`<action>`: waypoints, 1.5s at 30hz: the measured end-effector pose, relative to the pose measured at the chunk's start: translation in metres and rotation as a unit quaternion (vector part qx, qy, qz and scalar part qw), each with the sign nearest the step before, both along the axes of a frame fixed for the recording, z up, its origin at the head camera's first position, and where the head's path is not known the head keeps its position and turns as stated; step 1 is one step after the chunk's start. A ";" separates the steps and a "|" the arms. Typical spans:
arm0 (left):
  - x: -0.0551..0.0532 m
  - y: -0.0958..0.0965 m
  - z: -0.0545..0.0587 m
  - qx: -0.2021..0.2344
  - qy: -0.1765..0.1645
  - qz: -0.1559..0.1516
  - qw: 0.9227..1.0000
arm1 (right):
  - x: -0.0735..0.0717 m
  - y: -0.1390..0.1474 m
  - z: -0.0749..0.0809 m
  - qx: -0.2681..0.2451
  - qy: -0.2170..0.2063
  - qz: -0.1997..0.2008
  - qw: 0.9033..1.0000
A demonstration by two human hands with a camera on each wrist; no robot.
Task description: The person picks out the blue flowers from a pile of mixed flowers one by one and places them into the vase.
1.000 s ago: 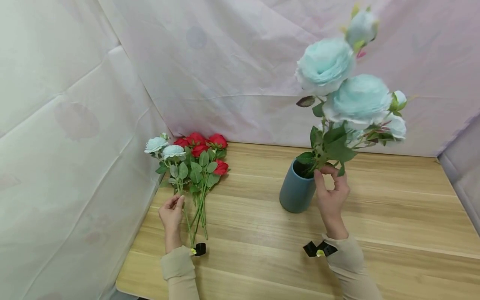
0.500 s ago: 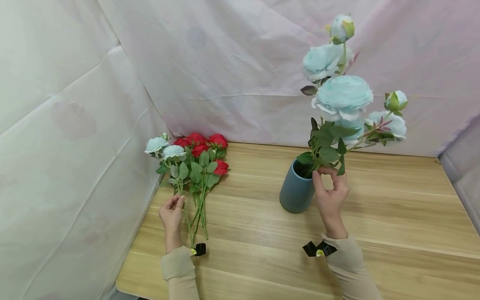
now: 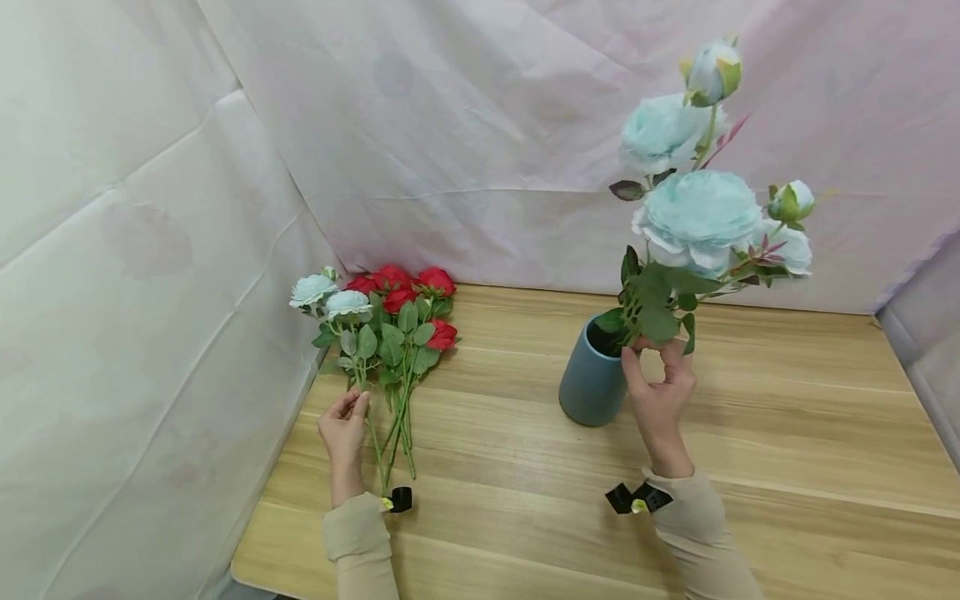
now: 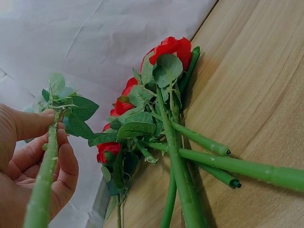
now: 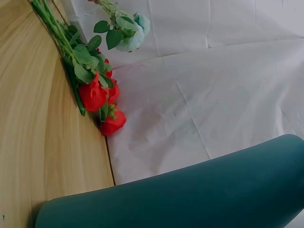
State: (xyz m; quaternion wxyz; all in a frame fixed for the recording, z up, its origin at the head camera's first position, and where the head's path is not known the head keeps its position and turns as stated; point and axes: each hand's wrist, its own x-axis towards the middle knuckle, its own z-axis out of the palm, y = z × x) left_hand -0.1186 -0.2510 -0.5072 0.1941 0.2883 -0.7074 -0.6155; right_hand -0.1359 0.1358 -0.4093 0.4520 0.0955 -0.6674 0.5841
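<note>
With thumb and fingertips, my left hand (image 3: 343,425) pinches the green stem (image 4: 46,166) of a pale-blue artificial flower (image 3: 348,302). It is held clear of the table, beside several red roses (image 3: 397,292) lying with crossed stems. My right hand (image 3: 662,392) is at the rim of a blue-grey vase (image 3: 592,383), its thumb and index finger pinching in below the leaves of tall pale-blue flowers (image 3: 701,212). Those flowers stand in the vase and lean right. Leaves partly hide the right fingertips. In the right wrist view the vase (image 5: 180,194) fills the bottom, and the right hand is out of sight.
The wooden table (image 3: 495,508) meets a pale fabric backdrop (image 3: 465,142) at the back and on the left. Black wrist cameras (image 3: 401,498) sit at both cuffs. The tall blooms reach high in front of the backdrop.
The tall pale-blue blooms have swung and turned, with the front bloom lower than half a second ago. My right hand has shifted slightly left and down at the rim. The left hand holds still.
</note>
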 end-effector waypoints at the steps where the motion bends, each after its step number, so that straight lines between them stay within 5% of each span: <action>1: 0.000 0.000 0.000 0.000 0.000 -0.001 1.000 | 0.000 -0.001 0.000 0.001 0.003 -0.003 1.000; 19: 0.001 0.002 0.002 -0.013 0.012 -0.005 1.000 | 0.001 -0.004 0.000 0.011 -0.003 -0.028 1.000; 25: -0.002 0.012 0.008 -0.008 0.069 -0.009 0.998 | 0.005 -0.005 0.001 0.002 0.015 -0.029 0.999; 34: -0.002 0.046 0.039 0.002 0.185 -0.057 0.981 | 0.007 -0.005 0.002 0.008 0.003 -0.028 1.000; 39: -0.003 0.067 0.055 0.029 0.259 -0.103 0.960 | 0.008 -0.005 0.002 0.005 0.003 -0.026 1.000; 45: -0.006 0.091 0.069 0.034 0.290 -0.150 0.945 | 0.010 -0.011 0.000 -0.017 0.031 -0.040 0.999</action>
